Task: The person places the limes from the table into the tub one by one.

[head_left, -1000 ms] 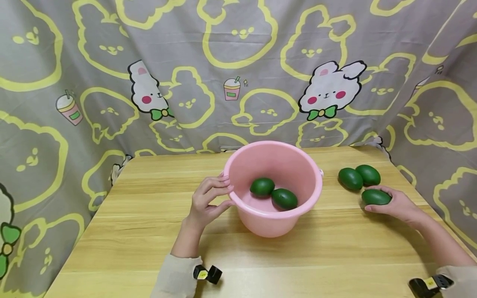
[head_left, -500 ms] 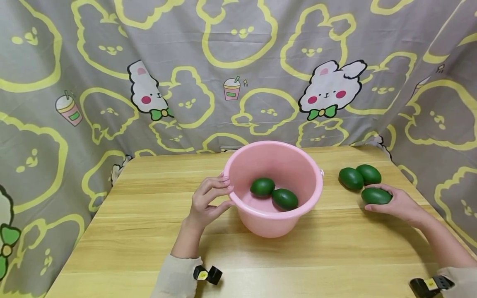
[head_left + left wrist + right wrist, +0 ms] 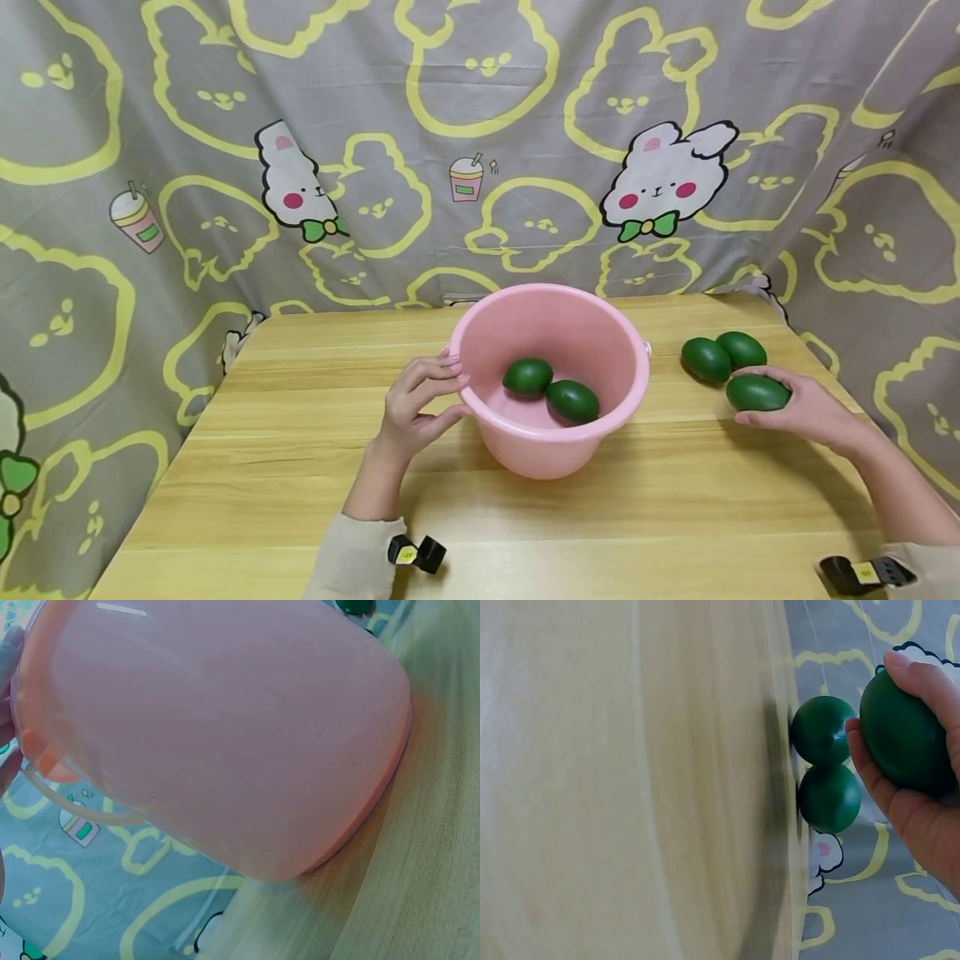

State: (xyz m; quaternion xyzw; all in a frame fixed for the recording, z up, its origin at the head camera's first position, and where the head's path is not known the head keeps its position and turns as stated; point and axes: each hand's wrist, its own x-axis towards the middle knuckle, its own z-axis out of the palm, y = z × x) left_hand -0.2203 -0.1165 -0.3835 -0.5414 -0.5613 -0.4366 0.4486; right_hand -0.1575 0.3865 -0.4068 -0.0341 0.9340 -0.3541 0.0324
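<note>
A pink bucket (image 3: 540, 450) stands upright on the table, with two dark green avocados inside, one farther back (image 3: 528, 377) and one nearer (image 3: 573, 402). My left hand (image 3: 412, 408) holds the bucket's rim on its left side, fingertips at the edge and thumb lower on the outside. On the right, my right hand (image 3: 813, 412) grips another avocado (image 3: 757, 392) between thumb and fingers. The right wrist view shows this avocado (image 3: 904, 739) held off the tabletop. Just behind it, two more avocados (image 3: 706, 360) (image 3: 742, 352) lie touching each other on the table.
The wooden table (image 3: 300, 467) reaches back to a grey patterned curtain (image 3: 525, 100), which also hangs along both sides. A pale bucket handle (image 3: 82, 810) shows in the left wrist view. Small black devices sit on both wrists.
My right hand and its avocado have shifted very slightly, the fruit rising a touch. The left hand, the bucket and the other avocados stay where they were.
</note>
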